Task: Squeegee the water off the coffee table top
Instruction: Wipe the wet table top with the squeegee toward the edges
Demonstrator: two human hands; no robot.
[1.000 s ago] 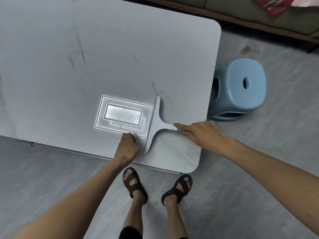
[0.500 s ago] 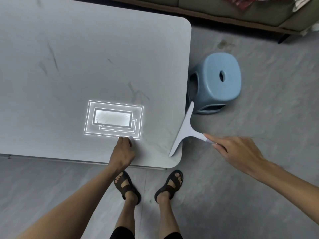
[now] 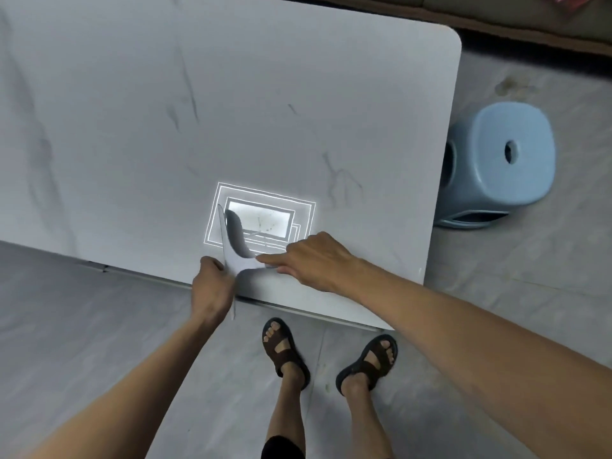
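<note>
Since half a second ago the squeegee (image 3: 231,256) has swung back from the bench's right edge to its near edge, blade on the bright reflection patch (image 3: 265,220), its lower end overhanging. Right hand (image 3: 314,260) grips the handle with fingers curled, while left hand (image 3: 210,286) rests loosely closed beside the blade. No water shows on the bench (image 3: 231,94), so I judge the wiping well along, with another pass starting.

At the right of the frame you see a light blue plastic stool (image 3: 500,160) with a round hole in its seat, standing on the grey tiled floor (image 3: 82,326). Along the top right edge runs the dark base of a sofa (image 3: 530,24).
</note>
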